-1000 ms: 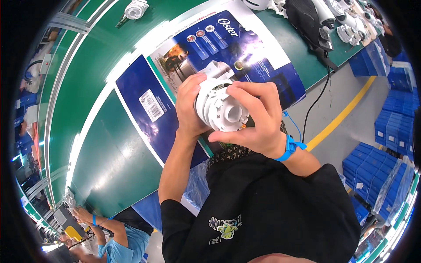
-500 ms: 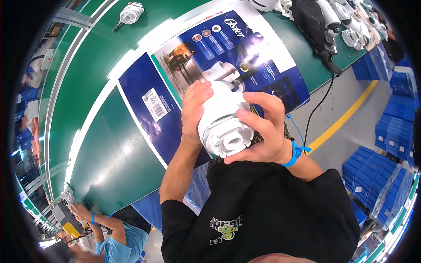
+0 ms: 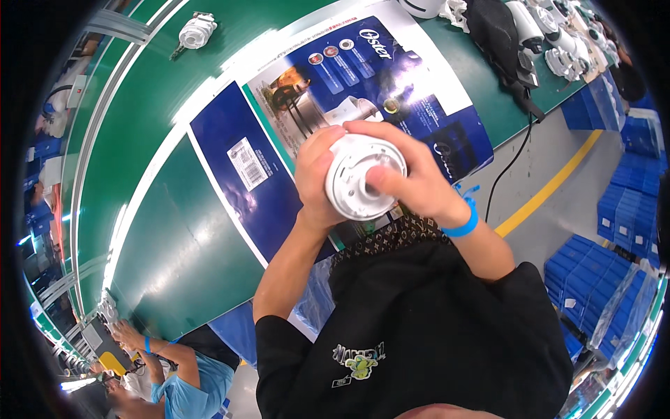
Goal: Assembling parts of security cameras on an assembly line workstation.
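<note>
Between my two hands is a white, round plastic appliance housing [image 3: 354, 199], held above a flattened printed box sheet. Its ring-shaped end with small slots and a central hollow faces up at me. My left hand [image 3: 315, 178] wraps round its left side. From the right, my right hand [image 3: 422, 178] grips the far rim with its fingers, while the thumb presses at the central hollow. The fingers hide much of the far side. Beneath lies the blue and white box sheet [image 3: 241, 202], printed with appliance pictures.
The green worktable [image 3: 181, 244] carries a small white part [image 3: 197, 31] at the far left. At the far right lie a black fabric item [image 3: 492, 35] and several white housings [image 3: 525, 24]. A black cable hangs off the edge. Blue crates [image 3: 593, 279] stand right; a co-worker [image 3: 185, 380] sits lower left.
The housing has tipped so its end faces more upward, and it sits slightly farther from me. My right hand has shifted its hold, its thumb now at the central hollow.
</note>
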`<state>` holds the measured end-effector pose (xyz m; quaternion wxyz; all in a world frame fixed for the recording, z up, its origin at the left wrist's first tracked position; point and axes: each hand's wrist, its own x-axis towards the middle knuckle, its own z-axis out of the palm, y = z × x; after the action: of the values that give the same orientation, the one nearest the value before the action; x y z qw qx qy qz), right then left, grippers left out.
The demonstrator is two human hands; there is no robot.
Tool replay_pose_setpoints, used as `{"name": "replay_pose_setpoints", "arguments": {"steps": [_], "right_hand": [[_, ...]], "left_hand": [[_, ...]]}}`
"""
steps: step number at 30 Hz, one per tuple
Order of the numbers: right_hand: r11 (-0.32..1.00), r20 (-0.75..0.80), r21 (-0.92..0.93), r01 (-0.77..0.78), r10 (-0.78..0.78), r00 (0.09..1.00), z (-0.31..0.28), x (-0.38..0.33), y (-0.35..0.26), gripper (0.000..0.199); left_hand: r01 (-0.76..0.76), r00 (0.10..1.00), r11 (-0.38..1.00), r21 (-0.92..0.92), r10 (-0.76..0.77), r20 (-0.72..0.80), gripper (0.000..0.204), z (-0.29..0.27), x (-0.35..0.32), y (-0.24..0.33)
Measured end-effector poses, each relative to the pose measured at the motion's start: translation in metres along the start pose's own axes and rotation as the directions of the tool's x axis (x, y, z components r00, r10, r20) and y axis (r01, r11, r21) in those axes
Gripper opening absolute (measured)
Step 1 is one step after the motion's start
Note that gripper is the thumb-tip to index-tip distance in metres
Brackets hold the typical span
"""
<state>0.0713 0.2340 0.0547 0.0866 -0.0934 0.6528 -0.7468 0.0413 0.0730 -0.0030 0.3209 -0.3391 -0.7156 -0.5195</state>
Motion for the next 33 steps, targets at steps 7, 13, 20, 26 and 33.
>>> {"name": "replay_pose_setpoints", "arguments": {"steps": [7, 13, 20, 26, 33], "right_hand": [[0.652, 0.206, 0.650, -0.390, 0.344, 0.916, -0.043, 0.017, 0.019, 0.054], [0.947, -0.106, 0.321, -0.020, 0.056, 0.993, -0.025, 0.024, 0.034, 0.097], [0.970, 0.114, 0.229, 0.078, -0.106, 0.988, -0.032, 0.027, 0.045, 0.109], [0.913, 0.179, 0.397, -0.088, 0.017, 0.984, -0.040, 0.037, 0.043, 0.115], [0.967, 0.236, 0.185, 0.175, -0.216, 0.947, -0.042, 0.029, 0.046, 0.146]], "left_hand": [[0.202, 0.937, 0.944, -0.260, -0.109, 0.331, 0.100, -0.013, 0.026, -0.005], [0.177, 0.979, 0.983, -0.043, -0.171, 0.106, 0.097, 0.005, 0.010, -0.004], [0.302, 0.884, 0.944, -0.136, -0.224, 0.411, 0.122, -0.013, 0.020, -0.008], [0.398, 0.817, 0.910, -0.121, -0.291, 0.497, 0.140, -0.016, 0.019, -0.012], [0.445, 0.821, 0.890, -0.103, -0.360, 0.443, 0.141, -0.020, 0.010, -0.015]]}}
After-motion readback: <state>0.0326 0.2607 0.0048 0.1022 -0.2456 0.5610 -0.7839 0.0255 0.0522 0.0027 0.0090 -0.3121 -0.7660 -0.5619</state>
